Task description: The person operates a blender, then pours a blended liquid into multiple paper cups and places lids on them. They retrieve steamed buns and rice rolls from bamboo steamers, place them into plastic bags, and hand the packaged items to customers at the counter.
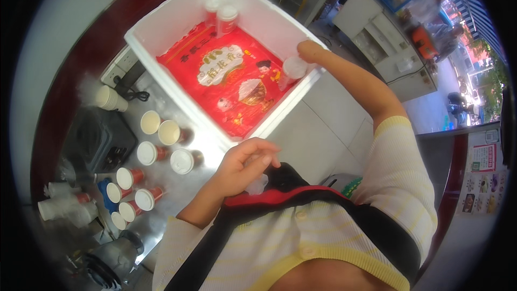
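Note:
My right hand [312, 51] reaches over the rim of a white foam box [190, 115], curled beside a white-lidded cup [295, 68] in clear plastic. Its fingertips are hidden, so I cannot tell whether it grips the cup. A printed red sack [220, 74] lines the bottom of the box. In the far corner two more lidded cups [227, 18] stand in clear plastic. My left hand [244, 167] hovers before my apron [282, 196], loosely bent with nothing visible in it. Below it shows a bit of clear plastic [257, 184].
On the steel counter [169, 192] stand two uncovered paper cups [169, 132] and several lidded red cups [147, 199]. Stacked cups [111, 99], a black appliance [101, 139] and bagged cups [66, 206] sit at left. A power strip [121, 64] lies behind; a white cabinet [383, 44] stands right.

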Action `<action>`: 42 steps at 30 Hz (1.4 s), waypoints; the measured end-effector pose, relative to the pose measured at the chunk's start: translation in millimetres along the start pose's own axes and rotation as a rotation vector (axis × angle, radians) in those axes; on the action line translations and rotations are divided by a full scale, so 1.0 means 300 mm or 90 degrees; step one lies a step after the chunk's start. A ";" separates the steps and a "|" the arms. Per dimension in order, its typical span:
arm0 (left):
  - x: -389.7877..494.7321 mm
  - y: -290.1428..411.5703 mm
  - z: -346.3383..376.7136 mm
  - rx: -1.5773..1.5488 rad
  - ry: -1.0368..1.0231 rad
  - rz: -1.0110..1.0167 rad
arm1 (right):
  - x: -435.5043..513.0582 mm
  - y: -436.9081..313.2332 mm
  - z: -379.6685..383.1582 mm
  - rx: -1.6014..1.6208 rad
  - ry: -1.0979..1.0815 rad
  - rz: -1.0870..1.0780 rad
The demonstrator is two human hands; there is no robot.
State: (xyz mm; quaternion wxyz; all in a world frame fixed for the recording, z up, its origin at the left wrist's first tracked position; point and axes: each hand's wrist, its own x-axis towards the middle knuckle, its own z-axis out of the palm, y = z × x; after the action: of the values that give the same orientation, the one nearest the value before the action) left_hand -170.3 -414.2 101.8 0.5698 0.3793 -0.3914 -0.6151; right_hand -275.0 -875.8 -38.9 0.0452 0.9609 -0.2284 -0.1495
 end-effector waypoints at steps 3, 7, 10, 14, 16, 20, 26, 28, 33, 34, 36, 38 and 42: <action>0.177 -0.026 0.094 -0.004 0.002 -0.018 | -0.092 -0.077 -0.124 0.105 0.059 -0.038; 0.414 -0.124 0.253 0.008 0.034 -0.002 | -0.200 0.010 -0.291 0.275 0.162 -0.124; 0.626 -0.197 0.410 0.024 0.044 0.006 | -0.288 0.143 -0.452 0.732 0.156 -0.127; 0.941 -0.221 0.615 -0.022 0.090 0.104 | -0.427 0.429 -0.703 1.229 0.092 -0.222; 1.107 -0.206 0.689 -0.030 0.078 0.095 | -0.469 0.615 -0.828 1.310 0.117 -0.295; 1.455 -0.242 0.803 -0.015 0.036 0.103 | -0.505 1.095 -0.983 1.189 0.097 -0.356; 2.092 -0.257 0.820 0.102 0.029 0.224 | -0.444 1.817 -0.840 0.631 0.181 -0.080; 2.442 -0.169 0.775 0.185 0.135 0.356 | -0.393 2.016 -0.719 0.504 0.115 -0.033; 3.433 -0.105 0.825 0.291 -0.135 0.245 | -0.278 2.508 -0.468 0.430 0.098 0.017; 3.598 -0.135 0.840 0.319 -0.206 0.221 | -0.253 2.612 -0.423 0.446 0.128 0.026; 3.887 -0.196 0.849 0.332 -0.244 0.161 | -0.193 2.826 -0.340 0.455 0.148 0.059; 4.117 -0.261 0.842 0.334 -0.203 0.093 | -0.118 3.024 -0.241 0.509 0.213 0.068; 4.489 -0.297 0.787 0.286 -0.196 -0.129 | 0.084 3.384 -0.086 0.633 0.236 0.076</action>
State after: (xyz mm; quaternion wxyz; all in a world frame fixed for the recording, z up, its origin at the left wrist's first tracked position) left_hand -506.5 -1742.5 88.4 0.3412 0.4355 -0.5595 -0.6171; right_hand -677.5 -1791.9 136.5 -0.3677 0.8620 -0.3141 0.1520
